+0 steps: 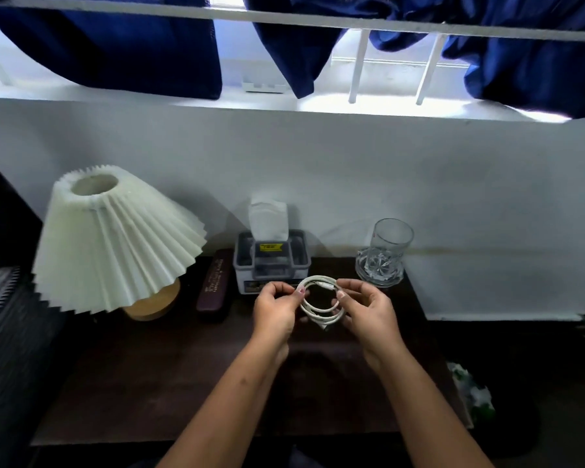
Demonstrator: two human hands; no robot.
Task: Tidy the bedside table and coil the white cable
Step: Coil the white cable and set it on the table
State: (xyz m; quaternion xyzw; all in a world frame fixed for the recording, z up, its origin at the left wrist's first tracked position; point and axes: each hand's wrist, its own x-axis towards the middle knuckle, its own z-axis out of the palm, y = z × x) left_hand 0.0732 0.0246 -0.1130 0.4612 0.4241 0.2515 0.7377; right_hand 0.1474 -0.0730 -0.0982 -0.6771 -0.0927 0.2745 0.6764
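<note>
The left hand (274, 310) and right hand (365, 312) each pinch the cable (321, 317), looped just in front of the tissue box (271, 265), above the table (183, 383). Best to make equal loops, then tuck the end.

We're seeing a white coiled round cable (320, 304), cream pleated cone lampshade (115, 238), tan rounded wooden base (152, 304), dark brown wooden table (183, 383), grey plastic tissue box (271, 268) wearing a yellow label (270, 246), clear star-cut glass tumbler (385, 255), navy cloth curtains (115, 45).

No legible txt: tissue box (271, 261), case (216, 280) blurred.
</note>
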